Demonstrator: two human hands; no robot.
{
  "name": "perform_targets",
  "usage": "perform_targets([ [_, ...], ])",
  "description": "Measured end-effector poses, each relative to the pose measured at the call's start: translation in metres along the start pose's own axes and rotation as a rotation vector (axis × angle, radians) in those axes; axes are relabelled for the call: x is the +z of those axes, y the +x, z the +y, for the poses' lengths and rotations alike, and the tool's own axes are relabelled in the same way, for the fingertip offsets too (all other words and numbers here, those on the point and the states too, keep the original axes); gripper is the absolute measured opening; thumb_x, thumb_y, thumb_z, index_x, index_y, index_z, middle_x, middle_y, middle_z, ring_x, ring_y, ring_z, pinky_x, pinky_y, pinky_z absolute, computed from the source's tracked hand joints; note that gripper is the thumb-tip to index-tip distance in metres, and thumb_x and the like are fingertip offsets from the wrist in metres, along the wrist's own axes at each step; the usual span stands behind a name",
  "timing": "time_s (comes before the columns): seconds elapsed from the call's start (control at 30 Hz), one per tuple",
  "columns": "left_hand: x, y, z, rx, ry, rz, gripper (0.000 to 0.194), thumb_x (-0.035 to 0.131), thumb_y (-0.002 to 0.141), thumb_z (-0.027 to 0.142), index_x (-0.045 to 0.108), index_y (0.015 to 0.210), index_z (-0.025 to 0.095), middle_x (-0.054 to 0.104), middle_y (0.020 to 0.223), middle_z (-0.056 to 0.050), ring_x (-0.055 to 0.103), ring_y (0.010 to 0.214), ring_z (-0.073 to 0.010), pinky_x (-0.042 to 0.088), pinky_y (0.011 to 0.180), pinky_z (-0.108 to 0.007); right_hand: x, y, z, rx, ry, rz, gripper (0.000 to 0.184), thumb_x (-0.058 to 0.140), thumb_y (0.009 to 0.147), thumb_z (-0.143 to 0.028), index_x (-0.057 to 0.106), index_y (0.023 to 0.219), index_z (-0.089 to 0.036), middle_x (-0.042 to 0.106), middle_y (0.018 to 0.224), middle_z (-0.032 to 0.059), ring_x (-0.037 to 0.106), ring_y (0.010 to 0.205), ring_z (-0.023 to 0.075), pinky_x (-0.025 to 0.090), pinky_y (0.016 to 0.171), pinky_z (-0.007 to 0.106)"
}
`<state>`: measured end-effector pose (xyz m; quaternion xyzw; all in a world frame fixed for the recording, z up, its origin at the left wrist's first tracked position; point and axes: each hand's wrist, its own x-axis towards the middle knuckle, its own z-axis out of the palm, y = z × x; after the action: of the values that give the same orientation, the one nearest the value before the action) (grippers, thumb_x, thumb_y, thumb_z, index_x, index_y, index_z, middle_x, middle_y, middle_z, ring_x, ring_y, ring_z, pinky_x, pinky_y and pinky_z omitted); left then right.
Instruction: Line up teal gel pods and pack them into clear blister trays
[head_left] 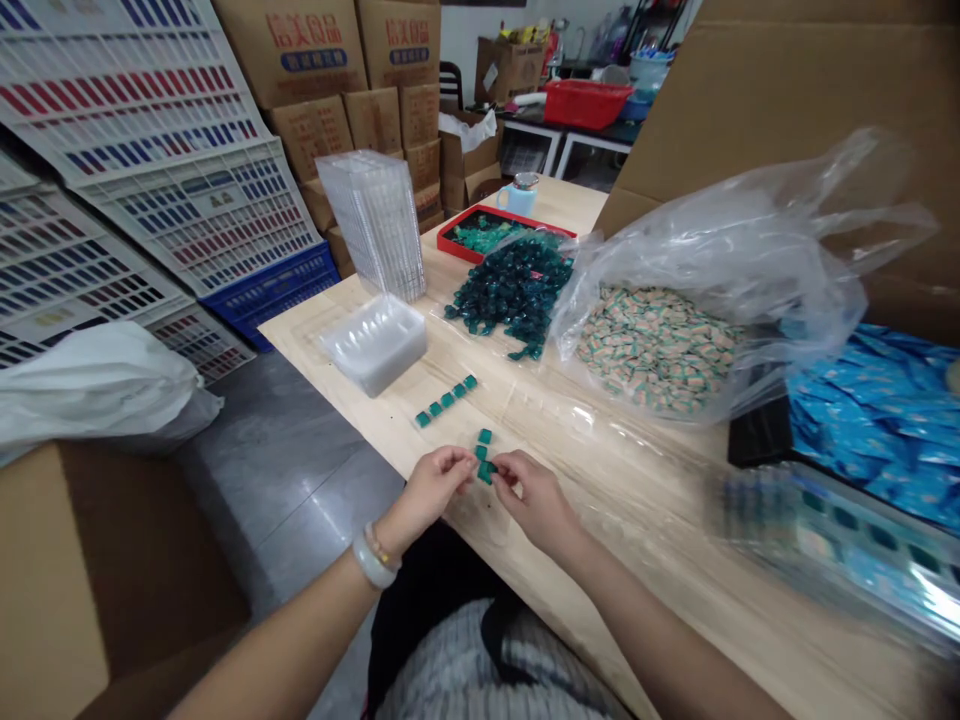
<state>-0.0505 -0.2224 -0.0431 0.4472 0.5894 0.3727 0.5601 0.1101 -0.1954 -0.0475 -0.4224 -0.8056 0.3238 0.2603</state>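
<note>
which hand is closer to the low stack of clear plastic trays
Left. The left hand is on the near side of the low stack of clear plastic trays, a little to its right; the right hand is farther right, across the green pieces.

Indoor light is moderate; I note glare on the plastic bag (712, 250) and floor (300, 500), soft detail throughout, smearing at lower right, and stretched edges.
</note>
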Motion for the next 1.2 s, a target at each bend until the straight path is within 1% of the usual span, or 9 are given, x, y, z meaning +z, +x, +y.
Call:
perform_targets([
  [0.17,-0.007,-0.009,-0.021,0.372,0.705,0.051,0.008,0.055,0.07,0.016,0.058,0.077,0.017,0.056,0.083,-0.004,0.047,0.086,-0.0178,0.038,0.079,-0.032,0.017,0.013,0.003,-0.005,-0.323,-0.184,0.017,0.044,0.077,-0.012,0.057,0.088,-0.014,0.057,0.085,0.0082,0.053,0.079,0.0167,0.043,0.072,0.028],
  [0.33,-0.004,-0.009,-0.027,0.38,0.801,0.041,0.012,0.055,0.069,0.012,0.057,0.08,0.016,0.054,0.086,-0.004,0.046,0.088,-0.0176,0.039,0.08,-0.031,0.027,0.019,0.002,0.051,-0.422,-0.231,0.017,0.048,0.076,-0.014,0.058,0.089,-0.013,0.056,0.09,0.0105,0.052,0.085,0.0198,0.043,0.075,0.031],
  [0.53,-0.015,0.0,-0.003,0.369,0.778,0.025,0.013,0.053,0.073,0.019,0.058,0.085,0.018,0.053,0.091,-0.005,0.047,0.089,-0.0173,0.039,0.081,-0.031,0.012,0.008,0.02,0.06,-0.111,-0.128,0.028,0.05,0.072,-0.011,0.05,0.099,-0.016,0.057,0.087,0.0059,0.054,0.075,0.0145,0.044,0.068,0.026],
  [0.63,-0.018,0.037,0.027,0.451,0.745,0.088,0.015,0.049,0.077,0.024,0.057,0.088,0.018,0.054,0.089,-0.005,0.049,0.088,-0.0162,0.039,0.081,-0.029,-0.022,0.024,0.035,0.067,-0.087,0.007,0.011,0.045,0.078,-0.021,0.055,0.077,-0.017,0.057,0.068,0.0011,0.053,0.059,0.0118,0.041,0.057,0.022],
  [0.73,-0.011,0.109,0.059,0.53,0.787,0.125,0.017,0.044,0.08,0.026,0.057,0.086,0.017,0.057,0.083,-0.003,0.052,0.082,-0.0141,0.04,0.077,-0.026,-0.063,0.073,0.055,0.115,-0.225,0.175,0.028,0.038,0.082,-0.031,0.056,0.067,-0.017,0.05,0.051,-0.001,0.048,0.049,0.0116,0.036,0.051,0.022],
  [0.83,0.006,0.192,0.082,0.394,0.935,0.201,0.018,0.043,0.081,0.026,0.058,0.085,0.016,0.058,0.084,-0.004,0.053,0.082,-0.0135,0.04,0.075,-0.024,-0.089,0.141,0.077,0.096,-0.353,0.252,0.027,0.036,0.082,-0.023,0.056,0.097,-0.014,0.059,0.072,0.0037,0.053,0.063,0.0137,0.039,0.061,0.024],
  [0.93,0.022,0.249,0.086,0.31,0.999,0.279,0.019,0.047,0.078,0.024,0.06,0.086,0.012,0.057,0.091,-0.011,0.052,0.089,-0.0194,0.04,0.076,-0.029,-0.094,0.198,0.096,0.105,-0.579,0.148,0.031,0.038,0.079,-0.015,0.053,0.106,-0.013,0.057,0.097,0.0093,0.052,0.085,0.0167,0.038,0.072,0.026],
  [1.03,0.03,0.268,0.077,0.302,1.035,0.299,0.018,0.05,0.074,0.023,0.061,0.081,0.01,0.057,0.09,-0.015,0.049,0.094,-0.0257,0.039,0.078,-0.035,-0.085,0.22,0.11,0.118,-0.73,0.026,0.023,0.044,0.076,-0.015,0.059,0.093,-0.016,0.055,0.095,0.0102,0.051,0.086,0.0198,0.036,0.071,0.029],
  [1.2,0.029,0.257,0.06,0.303,1.044,0.297,0.018,0.046,0.075,0.019,0.058,0.086,0.013,0.058,0.088,-0.012,0.049,0.092,-0.0246,0.037,0.08,-0.036,-0.069,0.203,0.122,0.079,-0.743,0.027,0.016,0.045,0.077,-0.019,0.058,0.087,-0.018,0.055,0.087,0.0066,0.049,0.085,0.0191,0.031,0.072,0.03],
])
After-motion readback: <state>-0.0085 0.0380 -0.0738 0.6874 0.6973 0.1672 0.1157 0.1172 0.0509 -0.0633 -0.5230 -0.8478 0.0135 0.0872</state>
